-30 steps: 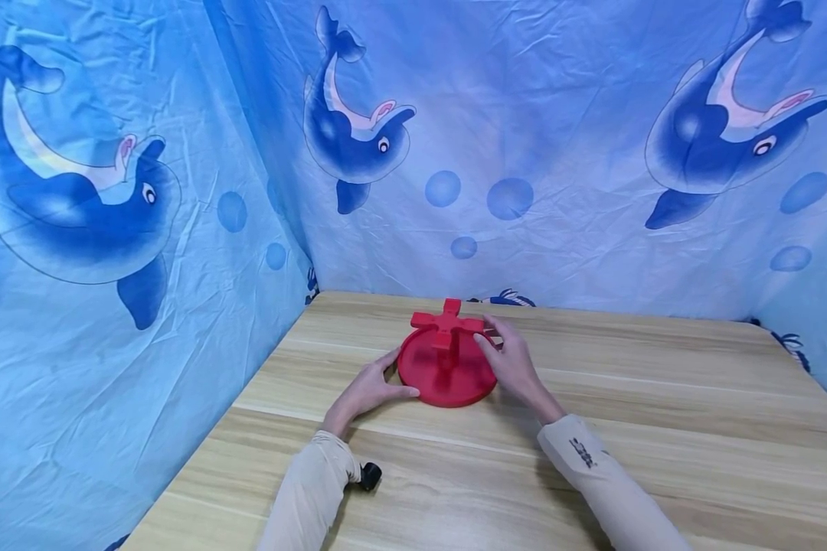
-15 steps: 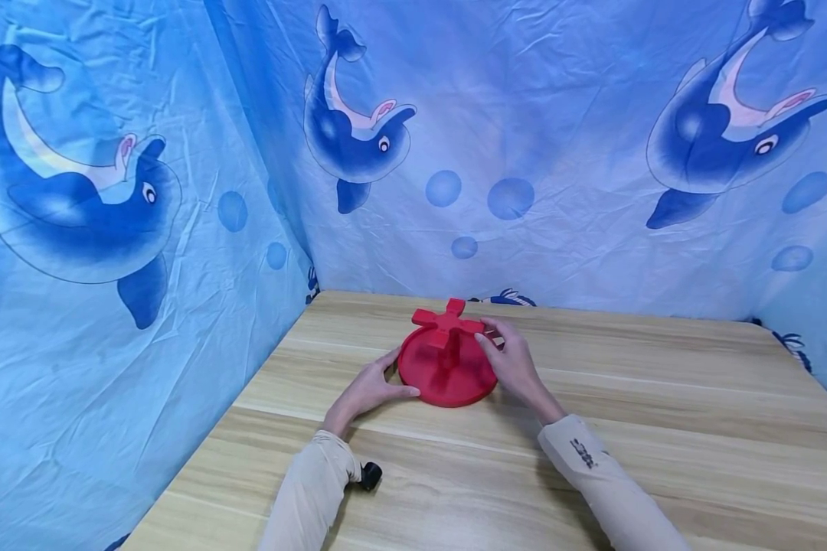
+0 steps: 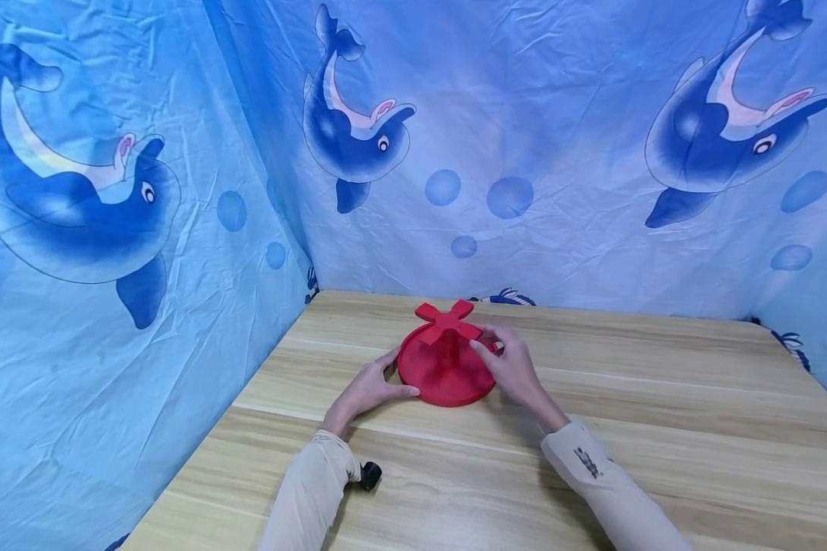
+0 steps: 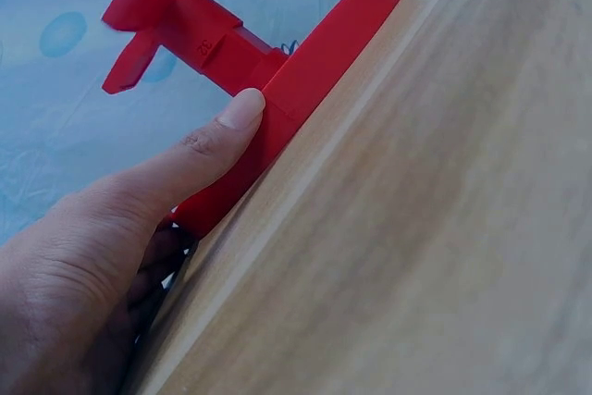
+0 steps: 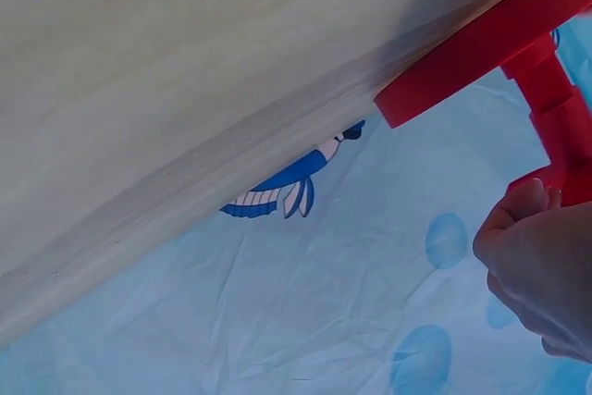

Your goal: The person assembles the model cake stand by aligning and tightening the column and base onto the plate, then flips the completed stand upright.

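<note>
A red stand has a round, rimmed base (image 3: 448,392) lying on the wooden table. From the base's middle rises a short post (image 3: 448,353), topped by a cross-shaped handle (image 3: 448,321). My left hand (image 3: 371,390) grips the base at its left side, thumb (image 4: 208,150) on the near rim and fingers round the far left edge. With thumb and fingertips my right hand (image 3: 515,369) pinches the near-right arm of the handle. In the right wrist view, the curled fingers (image 5: 546,256) hide the end of that arm.
The wooden table (image 3: 661,398) stretches out to the right and in front. Blue dolphin-print curtains (image 3: 551,138) hang behind it and along its left side. A small black device (image 3: 370,475) sits at the left sleeve cuff.
The cross-shaped handle has turned clockwise as seen from above, its right arm swinging nearer to me. My right hand has moved slightly nearer with it. Left hand and base have stayed put.
</note>
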The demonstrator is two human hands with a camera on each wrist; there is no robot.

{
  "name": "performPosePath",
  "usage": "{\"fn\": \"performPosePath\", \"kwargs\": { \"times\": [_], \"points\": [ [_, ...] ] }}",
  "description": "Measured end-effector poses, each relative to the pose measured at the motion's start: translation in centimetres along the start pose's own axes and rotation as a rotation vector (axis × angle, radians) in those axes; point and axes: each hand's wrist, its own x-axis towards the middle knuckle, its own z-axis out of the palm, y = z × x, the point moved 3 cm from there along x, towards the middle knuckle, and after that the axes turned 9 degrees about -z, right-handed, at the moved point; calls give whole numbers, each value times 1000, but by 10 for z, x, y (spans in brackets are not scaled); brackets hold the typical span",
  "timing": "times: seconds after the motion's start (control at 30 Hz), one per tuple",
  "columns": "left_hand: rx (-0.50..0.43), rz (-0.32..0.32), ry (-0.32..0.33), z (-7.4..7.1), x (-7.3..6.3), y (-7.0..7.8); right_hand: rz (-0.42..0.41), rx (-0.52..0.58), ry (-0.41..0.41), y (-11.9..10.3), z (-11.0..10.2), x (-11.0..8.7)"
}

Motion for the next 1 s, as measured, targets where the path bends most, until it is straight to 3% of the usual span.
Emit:
{"fn": "performPosePath", "kwargs": {
  "times": [0.23, 0.57, 1.0],
  "points": [
    [-4, -1, 1, 0, 0, -1, -25, 9, -8, -7, 2, -8],
    [-25, -15, -2, 0, 2, -3, -34, -3, 93, 2, -6, 1],
    [-9, -2, -1, 1, 0, -1, 1, 18, -29, 15, -1, 13]
  ]
}}
